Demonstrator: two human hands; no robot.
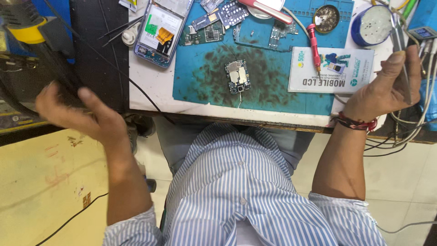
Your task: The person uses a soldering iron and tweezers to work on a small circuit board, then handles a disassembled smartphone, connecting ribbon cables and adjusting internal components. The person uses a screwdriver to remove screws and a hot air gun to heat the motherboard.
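Metal tweezers [403,54] pinched in the raised right hand [387,86] at the bench's right edge, wrist bent; left hand [79,114] lifted off to the left, fingers spread, holding nothing. Small circuit board [237,76] lies mid blue mat [273,91], apart from both hands.

left hand [75,111] blurred; opened phone [163,28] cropped.

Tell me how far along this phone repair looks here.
Done: the phone lies opened, and a small circuit board sits alone on the blue mat. In hand: the right hand holds tweezers; the left hand is off the bench, blurred. Left: boards remain outside the phone.
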